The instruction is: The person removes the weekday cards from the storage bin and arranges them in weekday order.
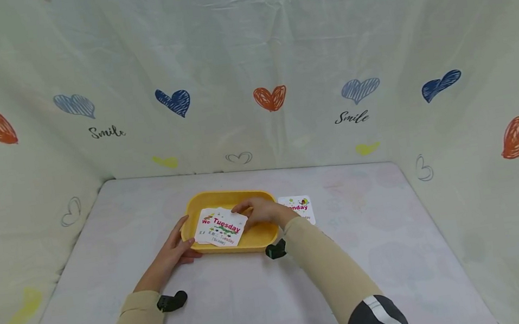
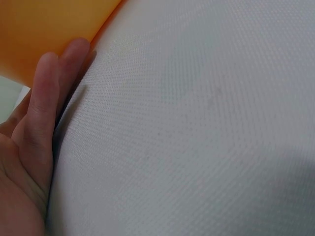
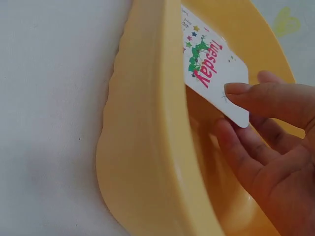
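A yellow tray (image 1: 255, 243) lies on the white table, with a "Tuesday" card (image 1: 226, 227) on top of another card (image 1: 206, 216) at its left part. My right hand (image 1: 262, 211) reaches into the tray and pinches the right edge of the Tuesday card (image 3: 216, 64). Its thumb is on the printed face, its fingers underneath. At the tray's left end, my left hand (image 1: 172, 250) holds the rim, thumb tip by the card's lower left corner. In the left wrist view, its fingers (image 2: 47, 88) lie against the tray's outer side (image 2: 44, 29).
Just right of the tray lies a "Monday" card (image 1: 306, 211), partly hidden by my right hand and wrist. A pale curtain (image 1: 225, 51) printed with hearts surrounds the table (image 1: 239, 307) at the back and sides.
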Motion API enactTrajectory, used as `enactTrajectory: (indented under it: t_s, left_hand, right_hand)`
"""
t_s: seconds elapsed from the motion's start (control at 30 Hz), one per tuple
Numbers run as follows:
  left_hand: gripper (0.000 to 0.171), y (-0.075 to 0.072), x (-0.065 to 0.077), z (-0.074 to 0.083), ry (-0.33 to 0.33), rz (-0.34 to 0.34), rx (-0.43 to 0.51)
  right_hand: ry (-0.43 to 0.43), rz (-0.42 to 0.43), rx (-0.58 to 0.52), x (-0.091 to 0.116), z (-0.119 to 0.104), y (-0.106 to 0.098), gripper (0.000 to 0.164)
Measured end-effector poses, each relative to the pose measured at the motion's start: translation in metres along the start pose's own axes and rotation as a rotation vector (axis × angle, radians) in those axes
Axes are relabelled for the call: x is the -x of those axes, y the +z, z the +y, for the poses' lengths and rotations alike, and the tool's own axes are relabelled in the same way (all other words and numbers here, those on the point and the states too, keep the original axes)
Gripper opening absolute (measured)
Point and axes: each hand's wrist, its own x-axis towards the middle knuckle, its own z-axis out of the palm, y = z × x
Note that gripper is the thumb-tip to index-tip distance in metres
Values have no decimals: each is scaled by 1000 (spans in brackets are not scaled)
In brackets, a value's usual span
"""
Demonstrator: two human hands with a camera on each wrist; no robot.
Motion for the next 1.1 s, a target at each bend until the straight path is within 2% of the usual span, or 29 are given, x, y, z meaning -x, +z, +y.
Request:
enactTrajectory:
  t_s: [0.2,0.43,0.6,0.77,0.97,1.1]
  left_hand:
    - [73,2,0,1,4,-1,4]
    - [73,2,2,2,39,-12,-8]
    - [72,2,1,1,22,-11,1]
    - [75,2,0,1,-4,-7,6]
    - [75,0,0,1,2,-13,1]
    - [75,1,2,0,11,-10,-12]
  right_hand:
    - [-17,21,-41,-1,3,1,39]
    - [-50,44,-54,3,1,4,35]
    - [-34,70,-116,6,-3,3,36]
    - [-56,73,-138,7,-5,-3,37]
    - [-75,89,-133,16,-6,-15,35]
    - [-84,82,-176,23,-4,-25,34]
